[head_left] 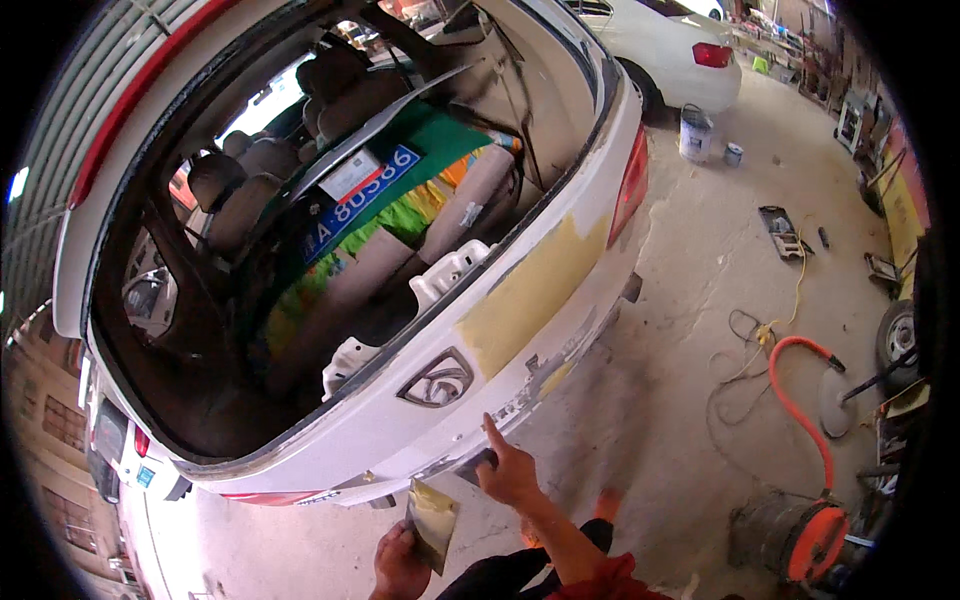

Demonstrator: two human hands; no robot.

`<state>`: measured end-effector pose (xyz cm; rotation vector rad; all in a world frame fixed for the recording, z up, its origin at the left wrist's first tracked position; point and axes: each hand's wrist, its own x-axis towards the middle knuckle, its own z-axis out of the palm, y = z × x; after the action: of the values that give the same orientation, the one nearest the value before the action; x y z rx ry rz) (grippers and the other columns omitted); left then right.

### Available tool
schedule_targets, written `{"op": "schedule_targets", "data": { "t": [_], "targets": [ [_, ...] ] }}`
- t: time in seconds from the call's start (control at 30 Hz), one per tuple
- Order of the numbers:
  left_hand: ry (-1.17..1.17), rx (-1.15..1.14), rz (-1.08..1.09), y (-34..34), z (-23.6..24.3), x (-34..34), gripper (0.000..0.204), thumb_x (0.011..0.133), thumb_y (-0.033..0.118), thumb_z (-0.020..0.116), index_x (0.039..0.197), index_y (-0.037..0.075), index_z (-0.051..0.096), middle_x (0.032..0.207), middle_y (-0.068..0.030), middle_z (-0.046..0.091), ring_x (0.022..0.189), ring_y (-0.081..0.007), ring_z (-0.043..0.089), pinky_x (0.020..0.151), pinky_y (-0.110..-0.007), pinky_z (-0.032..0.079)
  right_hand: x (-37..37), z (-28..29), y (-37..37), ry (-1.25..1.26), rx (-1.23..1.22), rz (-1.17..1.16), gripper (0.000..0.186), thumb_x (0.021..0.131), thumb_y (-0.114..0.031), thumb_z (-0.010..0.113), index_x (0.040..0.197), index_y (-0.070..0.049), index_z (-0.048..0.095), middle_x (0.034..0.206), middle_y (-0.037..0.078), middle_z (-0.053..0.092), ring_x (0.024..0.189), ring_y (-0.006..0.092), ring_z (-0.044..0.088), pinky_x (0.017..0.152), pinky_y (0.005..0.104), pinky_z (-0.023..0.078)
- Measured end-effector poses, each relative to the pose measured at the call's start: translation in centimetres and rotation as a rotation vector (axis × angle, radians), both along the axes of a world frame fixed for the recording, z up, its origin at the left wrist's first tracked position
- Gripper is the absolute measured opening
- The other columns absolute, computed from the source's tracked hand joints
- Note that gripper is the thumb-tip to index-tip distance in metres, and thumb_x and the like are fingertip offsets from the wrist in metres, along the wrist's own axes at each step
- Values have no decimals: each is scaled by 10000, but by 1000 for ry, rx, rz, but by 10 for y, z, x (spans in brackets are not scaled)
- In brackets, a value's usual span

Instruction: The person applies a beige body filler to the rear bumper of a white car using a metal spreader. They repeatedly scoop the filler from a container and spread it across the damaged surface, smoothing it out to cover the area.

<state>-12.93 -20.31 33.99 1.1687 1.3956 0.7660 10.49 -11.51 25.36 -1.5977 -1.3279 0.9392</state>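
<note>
My left hand point(400, 562) is closed around the lower edge of a flat board point(432, 525), its face smeared with yellowish filler. My right hand point(508, 472) reaches to the white tailgate point(420, 428) of a car. Its index finger is stretched out, the tip at or very near the painted panel; I cannot tell if it touches. The other fingers are partly curled, and no tool shows in them. Above that finger is an oval badge recess point(437, 382). To the right of the recess, a broad patch of yellow filler point(535, 290) covers the panel.
The glassless rear opening shows seats point(265, 160) and a blue number plate point(360, 205) inside. On the floor at right are a bucket point(695, 135), a small can point(733, 154), an open tool case point(785, 232), cables, and an orange hose point(808, 400) running to a drum-shaped machine point(785, 535).
</note>
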Motion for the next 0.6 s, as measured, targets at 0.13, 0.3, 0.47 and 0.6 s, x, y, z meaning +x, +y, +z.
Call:
{"op": "schedule_targets", "data": {
  "t": [0.13,0.3,0.47,0.6],
  "targets": [
    [-293,-114,-8,2,25,15,328,932,193,569,1220,35,570,1045,-79,631,1025,-216,577,890,-368,478,28,16,-28,505,-23,185,944,723,-66,524,1618,-153,235,892,31,610,770,112,513,710,266,467],
    [-1257,-528,173,16,29,28,247,906,222,623,1111,85,604,812,-35,600,846,-196,537,687,-332,434,37,110,-44,1013,-89,527,966,715,-20,512,1623,-128,199,840,-7,557,751,104,498,728,239,437],
    [-987,-422,221,9,28,32,246,915,218,617,1123,87,607,777,-19,593,824,-181,544,654,-321,439,26,169,-49,894,-40,707,969,710,0,508,1615,-54,166,819,33,555,753,103,501,700,223,413],
    [-1073,-412,161,8,36,29,237,929,215,606,1133,94,608,765,3,575,775,-168,528,608,-302,430,22,175,-49,776,-21,709,960,722,-21,515,1618,-94,178,799,20,540,743,102,492,699,232,420]
  ]
}}
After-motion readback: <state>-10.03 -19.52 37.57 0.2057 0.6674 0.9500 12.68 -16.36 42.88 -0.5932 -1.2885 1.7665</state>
